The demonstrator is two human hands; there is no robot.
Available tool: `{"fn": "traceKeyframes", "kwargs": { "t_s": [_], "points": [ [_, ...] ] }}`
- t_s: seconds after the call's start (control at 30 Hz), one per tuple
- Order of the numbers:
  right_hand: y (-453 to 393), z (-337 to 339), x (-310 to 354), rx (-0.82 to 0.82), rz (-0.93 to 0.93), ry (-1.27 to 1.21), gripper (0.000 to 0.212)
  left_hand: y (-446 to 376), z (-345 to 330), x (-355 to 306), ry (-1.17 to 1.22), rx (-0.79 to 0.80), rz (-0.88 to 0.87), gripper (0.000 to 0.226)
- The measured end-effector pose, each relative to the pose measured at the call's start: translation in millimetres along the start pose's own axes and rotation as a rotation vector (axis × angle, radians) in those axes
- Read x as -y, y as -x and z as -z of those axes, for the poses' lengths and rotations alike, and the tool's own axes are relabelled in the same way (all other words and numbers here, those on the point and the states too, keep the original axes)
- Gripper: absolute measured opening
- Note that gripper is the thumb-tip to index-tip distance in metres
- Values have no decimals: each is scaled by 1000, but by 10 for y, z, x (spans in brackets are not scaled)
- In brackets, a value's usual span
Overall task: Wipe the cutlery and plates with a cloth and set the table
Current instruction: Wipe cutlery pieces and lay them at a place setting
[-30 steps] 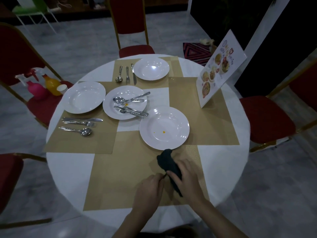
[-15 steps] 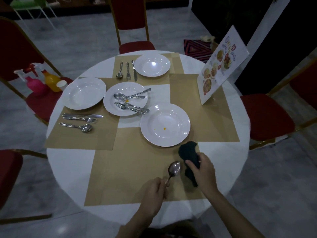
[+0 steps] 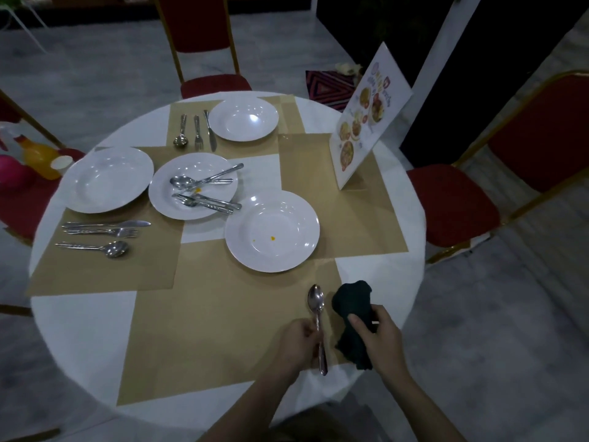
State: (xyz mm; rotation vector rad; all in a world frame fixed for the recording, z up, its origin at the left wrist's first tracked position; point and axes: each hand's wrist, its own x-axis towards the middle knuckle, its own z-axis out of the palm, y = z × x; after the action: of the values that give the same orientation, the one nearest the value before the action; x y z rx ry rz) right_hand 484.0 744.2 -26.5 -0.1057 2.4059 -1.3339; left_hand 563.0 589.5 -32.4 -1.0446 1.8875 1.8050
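The spoon (image 3: 315, 298) is shiny metal, the cloth (image 3: 352, 301) dark and soft, the plates (image 3: 272, 231) glossy white, the mats (image 3: 207, 314) matt tan.

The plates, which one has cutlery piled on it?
The middle plate, between the left plate and the near plate. It alone carries loose cutlery; the others are bare.

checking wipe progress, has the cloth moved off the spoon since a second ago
Yes. The cloth in the right hand shifted right, off the spoon, toward the placemat's right edge.
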Motion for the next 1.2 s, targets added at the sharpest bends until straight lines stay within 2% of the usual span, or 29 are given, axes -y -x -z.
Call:
{"fn": "traceKeyframes", "kwargs": {
  "t_s": [0.13,0.23,0.33,0.5,0.7,0.8,0.9,1.0,1.2],
  "points": [
    [28,-134,49,105,-15,33,21,-169,26,4,-49,38,-50,22],
    [62,-265,26,171,-5,93,17,-170,57,-46,39,66,-54,19],
    [29,-344,26,124,7,155,19,-137,110,-68,121,103,-57,18],
    [-100,-297,161,5,-53,200,34,-51,76,-110,290,150,-75,19],
    [155,-322,287,100,201,371,22,-56,83,-123,332,82,-58,15],
    [179,-306,290,161,238,479,23,-20,87,-123,403,97,-35,19],
    [127,-314,352,185,215,536,24,-13,89,-124,525,103,32,22],
    [148,-354,395,235,164,536,22,-49,132,-124,551,78,55,27],
    [54,-237,294,277,-159,195,27,-85,101,-195,504,102,77,41]
  ]
}}
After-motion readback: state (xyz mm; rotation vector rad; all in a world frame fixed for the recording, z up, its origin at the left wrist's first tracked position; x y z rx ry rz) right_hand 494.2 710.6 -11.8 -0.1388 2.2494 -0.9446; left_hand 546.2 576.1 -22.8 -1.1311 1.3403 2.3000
